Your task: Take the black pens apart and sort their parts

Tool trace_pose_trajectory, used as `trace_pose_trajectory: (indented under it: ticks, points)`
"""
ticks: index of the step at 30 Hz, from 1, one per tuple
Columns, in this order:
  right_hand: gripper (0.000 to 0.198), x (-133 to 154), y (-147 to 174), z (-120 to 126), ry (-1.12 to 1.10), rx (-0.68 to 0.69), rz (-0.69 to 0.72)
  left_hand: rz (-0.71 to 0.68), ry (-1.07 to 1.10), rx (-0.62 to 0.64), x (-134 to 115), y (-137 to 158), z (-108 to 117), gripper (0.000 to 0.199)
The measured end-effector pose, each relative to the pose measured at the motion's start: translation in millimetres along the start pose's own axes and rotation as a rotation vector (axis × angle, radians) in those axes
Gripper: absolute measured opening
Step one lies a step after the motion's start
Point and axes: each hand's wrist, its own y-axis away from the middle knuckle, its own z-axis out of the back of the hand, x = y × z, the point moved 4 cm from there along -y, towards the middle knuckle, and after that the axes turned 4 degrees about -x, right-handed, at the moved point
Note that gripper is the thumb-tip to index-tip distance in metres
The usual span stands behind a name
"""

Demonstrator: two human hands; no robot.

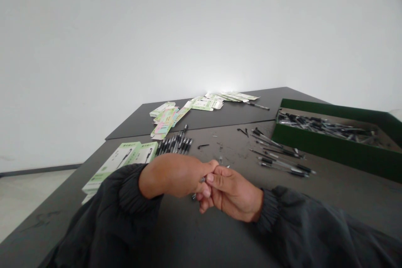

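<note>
My left hand (179, 174) and my right hand (235, 190) meet over the near part of the dark table. Both are closed, fingertips pressed together around a pen (202, 180). Most of the pen is hidden by the fingers; only small clear and grey bits of it show. Just beyond my left hand lies a row of black-gripped pens (174, 143), side by side. Black pen clips (243, 131) and another small black piece (203, 146) lie past the hands.
A green box (333, 157) full of pens stands at the right. Loose pens (282, 157) lie beside it. Green-and-white cartons (113, 163) sit at the left, and flattened cartons (204, 103) spread along the back. A white wall rises behind the table (201, 243).
</note>
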Motion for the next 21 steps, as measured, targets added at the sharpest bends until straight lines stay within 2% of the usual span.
trace_pose_trajectory:
  ticks: [4,7,9,12,17,19,21]
  points:
    - [0.030,3,-1,1,0.084,-0.041,0.031,-0.003,-0.008,0.004,5,2,1,0.038]
    - [0.033,7,-2,5,0.188,-0.134,0.073,0.044,-0.034,-0.033,11,3,2,0.047]
    - [0.032,11,-2,8,0.281,-0.212,0.135,0.087,-0.040,-0.028,14,1,2,0.049]
    - [0.030,16,-3,10,0.417,-0.286,0.239,0.103,-0.003,0.012,16,-4,0,0.041]
    - [0.026,20,-4,7,0.489,-0.273,0.317,0.046,0.021,0.101,19,-14,-5,0.020]
    - [0.026,21,-3,7,0.531,-0.285,0.302,0.035,0.023,0.116,21,-14,-5,0.021]
    - [0.028,21,-1,8,0.591,-0.292,0.281,0.052,-0.005,0.098,23,-13,-4,0.032]
